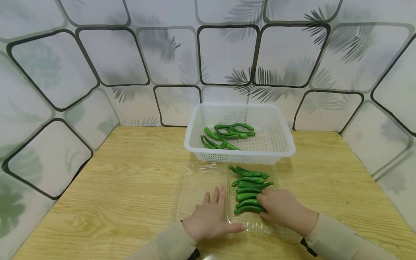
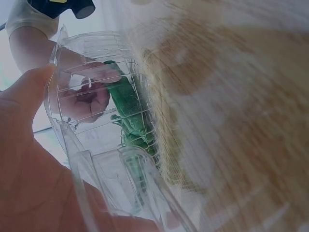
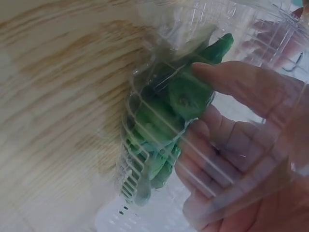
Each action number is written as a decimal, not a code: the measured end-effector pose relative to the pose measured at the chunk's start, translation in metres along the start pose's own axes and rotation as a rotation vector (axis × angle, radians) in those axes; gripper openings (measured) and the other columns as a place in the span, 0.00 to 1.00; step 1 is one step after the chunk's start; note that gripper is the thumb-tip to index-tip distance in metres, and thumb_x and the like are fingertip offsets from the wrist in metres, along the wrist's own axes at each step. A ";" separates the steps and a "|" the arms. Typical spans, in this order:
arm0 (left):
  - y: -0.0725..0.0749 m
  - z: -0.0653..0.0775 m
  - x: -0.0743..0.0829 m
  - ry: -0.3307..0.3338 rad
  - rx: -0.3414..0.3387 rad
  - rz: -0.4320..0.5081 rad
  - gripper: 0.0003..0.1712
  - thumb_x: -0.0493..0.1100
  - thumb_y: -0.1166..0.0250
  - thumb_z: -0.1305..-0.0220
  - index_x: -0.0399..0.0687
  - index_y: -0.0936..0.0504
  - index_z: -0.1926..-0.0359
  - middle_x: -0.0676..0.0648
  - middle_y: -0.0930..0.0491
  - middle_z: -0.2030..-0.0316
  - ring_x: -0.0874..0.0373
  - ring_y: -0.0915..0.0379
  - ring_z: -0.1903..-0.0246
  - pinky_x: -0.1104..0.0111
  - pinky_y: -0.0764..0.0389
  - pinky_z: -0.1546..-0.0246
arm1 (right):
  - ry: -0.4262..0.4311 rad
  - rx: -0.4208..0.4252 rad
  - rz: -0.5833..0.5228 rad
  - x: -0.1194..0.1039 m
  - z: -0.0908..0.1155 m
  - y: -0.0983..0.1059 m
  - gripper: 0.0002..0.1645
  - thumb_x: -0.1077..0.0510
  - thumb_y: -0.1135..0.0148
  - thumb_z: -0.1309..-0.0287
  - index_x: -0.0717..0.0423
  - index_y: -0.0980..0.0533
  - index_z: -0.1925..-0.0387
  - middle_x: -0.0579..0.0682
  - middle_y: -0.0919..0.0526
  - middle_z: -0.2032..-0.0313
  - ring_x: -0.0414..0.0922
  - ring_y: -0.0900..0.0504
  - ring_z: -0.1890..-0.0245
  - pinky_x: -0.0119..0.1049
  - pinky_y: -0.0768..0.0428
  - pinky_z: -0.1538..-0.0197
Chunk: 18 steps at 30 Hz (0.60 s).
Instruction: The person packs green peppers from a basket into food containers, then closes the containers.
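Note:
A clear plastic clamshell container (image 1: 253,226) lies unfolded on the table, its flat lid half to the left. In its right half, several green chili peppers (image 1: 249,184) are laid in a row, mostly crosswise. My right hand (image 1: 286,209) pinches the right end of the nearest peppers; in the right wrist view its thumb and curled fingers sit on either side of a pepper (image 3: 190,94), seen through the plastic wall. With fingers spread, my left hand (image 1: 211,220) rests on the container near the fold. Its thumb touches the front rim, also visible in the left wrist view.
Behind the container, close to its back edge, stands a white perforated basket (image 1: 240,153) with several more green peppers (image 1: 238,135) inside. The wooden table (image 1: 113,187) extends to both sides. A patterned wall covering (image 1: 172,57) borders the table's back and sides.

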<state>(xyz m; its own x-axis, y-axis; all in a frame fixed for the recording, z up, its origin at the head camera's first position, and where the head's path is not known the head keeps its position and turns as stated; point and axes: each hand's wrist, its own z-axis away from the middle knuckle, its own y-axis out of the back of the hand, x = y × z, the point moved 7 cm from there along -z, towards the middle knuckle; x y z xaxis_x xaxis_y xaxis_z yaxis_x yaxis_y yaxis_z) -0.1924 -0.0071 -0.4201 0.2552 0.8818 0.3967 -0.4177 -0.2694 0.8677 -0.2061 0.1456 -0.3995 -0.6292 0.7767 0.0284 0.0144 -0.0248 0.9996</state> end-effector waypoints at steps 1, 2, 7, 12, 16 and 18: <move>0.000 0.000 0.000 0.001 0.000 0.000 0.69 0.81 0.45 0.57 0.43 0.59 0.27 0.36 0.52 0.30 0.32 0.53 0.36 0.37 0.36 0.50 | -0.002 -0.005 -0.005 0.000 -0.001 0.000 0.18 0.51 0.27 0.60 0.51 0.30 0.80 0.44 0.31 0.81 0.40 0.30 0.82 0.38 0.31 0.82; 0.000 0.000 0.000 0.001 -0.001 0.001 0.69 0.81 0.45 0.57 0.44 0.59 0.27 0.36 0.52 0.30 0.32 0.53 0.35 0.37 0.36 0.50 | -0.003 -0.011 -0.013 0.000 -0.001 -0.001 0.18 0.51 0.27 0.59 0.51 0.31 0.80 0.44 0.31 0.81 0.41 0.30 0.82 0.38 0.31 0.82; 0.001 0.001 0.000 0.004 -0.007 0.002 0.69 0.81 0.45 0.58 0.44 0.59 0.27 0.36 0.52 0.30 0.32 0.54 0.35 0.38 0.36 0.50 | -0.007 -0.037 -0.036 -0.001 -0.001 -0.002 0.19 0.51 0.27 0.59 0.51 0.31 0.79 0.44 0.31 0.81 0.41 0.30 0.82 0.39 0.31 0.81; 0.000 0.000 0.000 0.004 -0.005 0.003 0.69 0.81 0.45 0.57 0.44 0.59 0.27 0.36 0.52 0.30 0.32 0.53 0.35 0.37 0.36 0.50 | -0.023 -0.064 -0.047 -0.001 0.000 -0.003 0.22 0.47 0.26 0.61 0.50 0.32 0.79 0.42 0.33 0.81 0.39 0.33 0.82 0.39 0.32 0.82; -0.001 0.000 -0.001 0.003 -0.006 0.013 0.69 0.81 0.45 0.57 0.45 0.60 0.27 0.36 0.53 0.30 0.32 0.54 0.35 0.37 0.37 0.50 | -0.024 -0.085 -0.078 0.000 0.000 -0.003 0.24 0.44 0.27 0.61 0.47 0.35 0.80 0.39 0.37 0.82 0.37 0.38 0.83 0.37 0.36 0.82; -0.001 0.001 -0.001 0.003 -0.007 0.019 0.69 0.81 0.45 0.57 0.45 0.60 0.27 0.36 0.53 0.30 0.32 0.54 0.35 0.37 0.37 0.50 | -0.022 -0.089 -0.115 0.001 0.000 -0.001 0.24 0.44 0.28 0.59 0.46 0.36 0.81 0.38 0.38 0.82 0.36 0.40 0.83 0.35 0.39 0.83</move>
<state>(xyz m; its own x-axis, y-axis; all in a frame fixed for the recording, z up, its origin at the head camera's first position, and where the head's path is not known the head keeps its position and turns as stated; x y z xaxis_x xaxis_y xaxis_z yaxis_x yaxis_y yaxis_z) -0.1916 -0.0078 -0.4207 0.2448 0.8775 0.4125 -0.4284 -0.2837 0.8579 -0.2067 0.1460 -0.4008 -0.6059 0.7909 -0.0852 -0.1265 0.0099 0.9919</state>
